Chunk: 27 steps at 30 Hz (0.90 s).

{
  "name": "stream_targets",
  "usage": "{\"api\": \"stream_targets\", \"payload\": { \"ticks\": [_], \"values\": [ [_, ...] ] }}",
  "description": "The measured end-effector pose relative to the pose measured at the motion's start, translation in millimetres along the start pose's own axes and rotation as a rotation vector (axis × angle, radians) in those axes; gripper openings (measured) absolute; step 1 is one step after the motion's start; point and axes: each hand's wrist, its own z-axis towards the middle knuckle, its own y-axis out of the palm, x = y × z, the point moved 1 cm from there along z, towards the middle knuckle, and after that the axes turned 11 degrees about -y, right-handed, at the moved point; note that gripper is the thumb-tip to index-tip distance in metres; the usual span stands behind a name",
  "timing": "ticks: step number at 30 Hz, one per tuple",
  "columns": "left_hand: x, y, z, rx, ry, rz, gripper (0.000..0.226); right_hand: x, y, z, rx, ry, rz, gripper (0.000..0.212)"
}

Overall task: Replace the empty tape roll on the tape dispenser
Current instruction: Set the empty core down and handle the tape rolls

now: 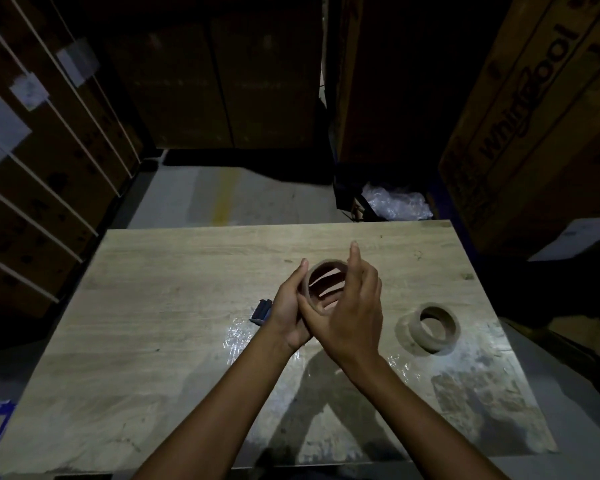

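I am seeing both hands, left hand (290, 315) and right hand (352, 306), clasping a cardboard ring (321, 280) (fingers curled around it); a second roll (433, 327) is lying at three o'clock.

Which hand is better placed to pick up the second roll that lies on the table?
The right hand, probably. The loose roll lies on the table to its right, with nothing between them. The left hand grips the held roll and would have to cross over the right arm.
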Motion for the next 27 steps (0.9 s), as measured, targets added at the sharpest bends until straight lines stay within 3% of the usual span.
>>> {"api": "stream_targets", "payload": {
  "ticks": [8, 14, 16, 19, 22, 27],
  "values": [
    [-2.7, 0.5, 18.2, -0.005, 0.016, -0.069, 0.062, 17.6, -8.3, -7.2, -0.079, -0.027, 0.23, 0.115],
    [-4.2, 5.7, 35.3, 0.16, 0.062, 0.061, 0.051, 47.7, -8.7, -4.3, -0.146, 0.234, 0.508, 0.097],
    [-8.2, 8.5, 41.3, 0.326, 0.197, 0.243, 0.036, 62.6, -7.4, -3.2, -0.14, 0.343, 0.649, 0.088],
    [-11.6, 9.0, 48.6, 0.595, 0.542, 0.571, 0.008, 88.3, -9.7, -2.0, -0.1, 0.453, 0.744, 0.073],
    [-15.8, 13.3, 62.4, 0.525, 0.639, 0.711, 0.013, 116.8, -15.0, 0.4, -0.043, 0.516, 0.711, 0.07],
    [-25.7, 40.1, 107.5, 0.377, 0.532, 0.884, 0.015, 165.8, -15.0, 9.7, -0.046, 0.497, 0.483, 0.082]
  ]
}}
